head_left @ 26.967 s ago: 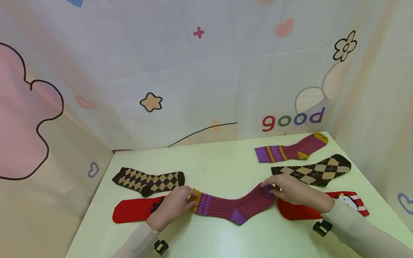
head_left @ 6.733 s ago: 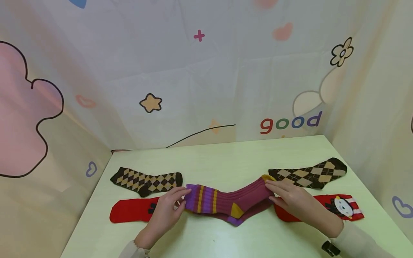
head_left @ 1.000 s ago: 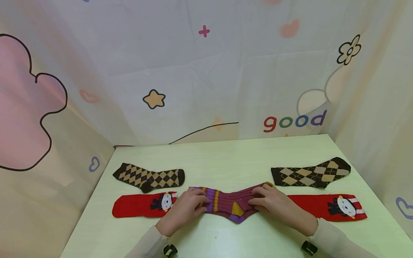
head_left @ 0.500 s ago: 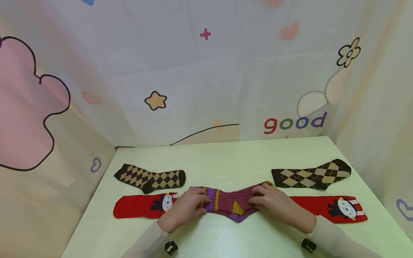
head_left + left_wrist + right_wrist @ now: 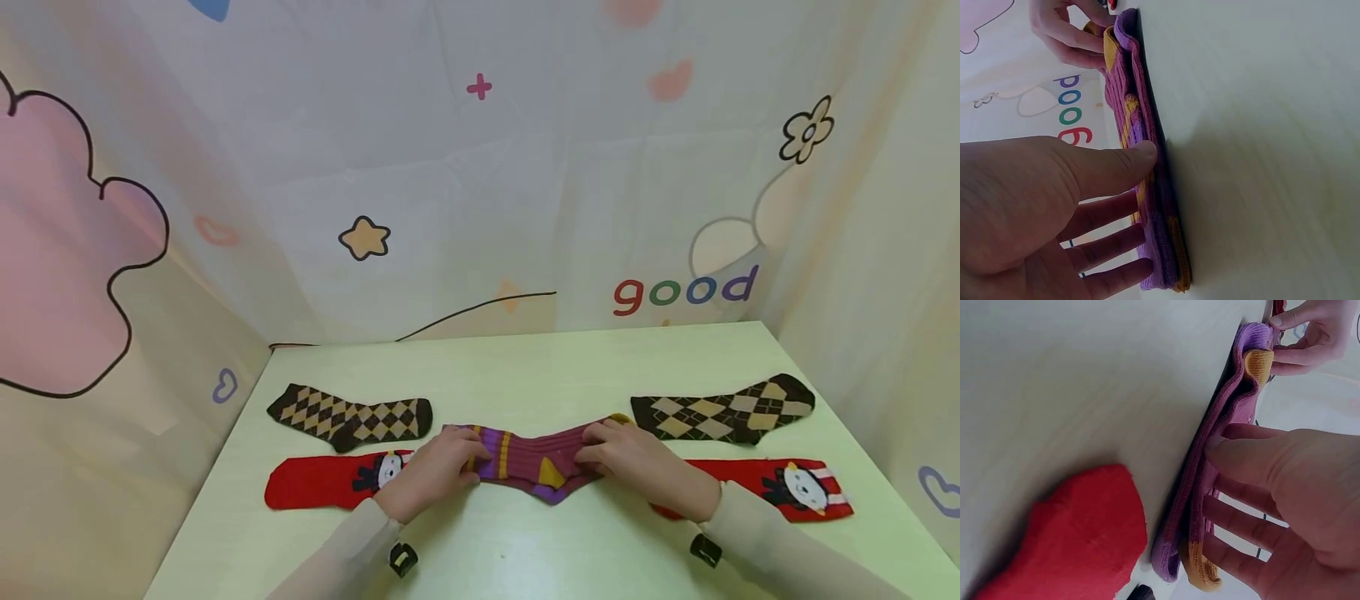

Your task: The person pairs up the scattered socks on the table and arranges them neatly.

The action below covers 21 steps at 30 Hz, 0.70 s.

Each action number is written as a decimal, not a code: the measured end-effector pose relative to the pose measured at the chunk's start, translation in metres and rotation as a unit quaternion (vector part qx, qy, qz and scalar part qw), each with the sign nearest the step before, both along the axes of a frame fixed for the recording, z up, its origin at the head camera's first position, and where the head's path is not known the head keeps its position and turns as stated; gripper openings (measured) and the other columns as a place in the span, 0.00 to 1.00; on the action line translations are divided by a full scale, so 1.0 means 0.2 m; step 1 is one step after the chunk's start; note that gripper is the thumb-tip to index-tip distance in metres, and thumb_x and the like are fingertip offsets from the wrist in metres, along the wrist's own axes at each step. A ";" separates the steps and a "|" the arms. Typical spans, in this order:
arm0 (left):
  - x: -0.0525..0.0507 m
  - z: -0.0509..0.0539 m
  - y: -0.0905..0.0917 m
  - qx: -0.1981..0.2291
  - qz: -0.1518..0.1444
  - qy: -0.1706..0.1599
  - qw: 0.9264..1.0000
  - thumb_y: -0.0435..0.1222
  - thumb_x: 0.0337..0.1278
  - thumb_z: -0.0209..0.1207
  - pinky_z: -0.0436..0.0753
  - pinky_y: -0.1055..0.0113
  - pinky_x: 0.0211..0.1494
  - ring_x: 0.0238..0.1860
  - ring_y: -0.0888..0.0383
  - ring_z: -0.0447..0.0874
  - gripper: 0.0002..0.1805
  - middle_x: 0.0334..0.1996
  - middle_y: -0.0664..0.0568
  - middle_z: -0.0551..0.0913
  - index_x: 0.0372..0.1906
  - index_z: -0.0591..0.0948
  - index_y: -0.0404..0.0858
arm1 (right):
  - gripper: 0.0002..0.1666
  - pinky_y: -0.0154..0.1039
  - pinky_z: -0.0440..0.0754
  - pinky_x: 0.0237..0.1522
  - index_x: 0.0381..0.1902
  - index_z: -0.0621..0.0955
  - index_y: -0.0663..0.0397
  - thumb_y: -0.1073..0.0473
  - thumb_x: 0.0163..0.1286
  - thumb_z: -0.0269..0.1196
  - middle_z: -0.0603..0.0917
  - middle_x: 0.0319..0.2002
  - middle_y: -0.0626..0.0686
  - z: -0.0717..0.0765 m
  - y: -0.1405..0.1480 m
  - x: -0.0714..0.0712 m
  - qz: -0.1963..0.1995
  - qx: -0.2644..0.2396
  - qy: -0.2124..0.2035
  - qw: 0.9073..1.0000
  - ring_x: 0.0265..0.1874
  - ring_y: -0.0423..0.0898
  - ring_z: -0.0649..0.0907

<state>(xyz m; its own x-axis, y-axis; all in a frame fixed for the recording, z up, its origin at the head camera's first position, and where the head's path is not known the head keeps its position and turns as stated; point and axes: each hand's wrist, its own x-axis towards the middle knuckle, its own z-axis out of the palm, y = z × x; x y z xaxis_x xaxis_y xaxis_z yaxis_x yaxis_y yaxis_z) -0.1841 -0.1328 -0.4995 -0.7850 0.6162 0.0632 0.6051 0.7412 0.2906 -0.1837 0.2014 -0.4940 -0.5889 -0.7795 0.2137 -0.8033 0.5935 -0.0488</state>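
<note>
Two ribbed maroon socks lie one on top of the other at the middle of the table. The upper has a purple cuff, yellow stripes and a yellow heel; a purple heel of the lower shows beneath. My left hand pinches the stack near the cuffs, thumb at the near edge and fingers on top. Toward the toe end, my right hand pinches it likewise. In the right wrist view, the two layers of socks bow slightly apart, the upper one buckled; the right thumb presses their edge.
Behind on the left lies a brown argyle sock, with its match, another argyle sock, at the right. Nearer are a red sock and a second red sock, both with white animal faces. Bare table shows in front.
The striped sock from the back right was laid over the other maroon sock. Since then both hands moved inward along the stack. In the last half second it slid slightly away from me.
</note>
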 end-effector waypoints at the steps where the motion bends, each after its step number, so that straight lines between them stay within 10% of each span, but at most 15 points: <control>1: -0.01 0.00 0.00 0.000 -0.001 0.002 1.000 0.34 0.58 0.73 0.81 0.56 0.61 0.55 0.51 0.79 0.14 0.52 0.51 0.86 0.49 0.89 0.41 | 0.12 0.45 0.86 0.47 0.44 0.90 0.49 0.65 0.61 0.75 0.85 0.44 0.51 0.00 0.00 0.00 -0.001 0.000 0.001 1.000 0.43 0.49 0.83; 21: -0.14 0.04 0.07 -0.036 -0.018 0.051 0.998 0.29 0.54 0.73 0.82 0.59 0.51 0.43 0.52 0.82 0.12 0.43 0.50 0.88 0.44 0.89 0.38 | 0.11 0.44 0.86 0.44 0.42 0.91 0.50 0.67 0.62 0.74 0.86 0.40 0.51 0.01 -0.03 -0.13 -0.017 0.014 0.015 1.000 0.40 0.50 0.82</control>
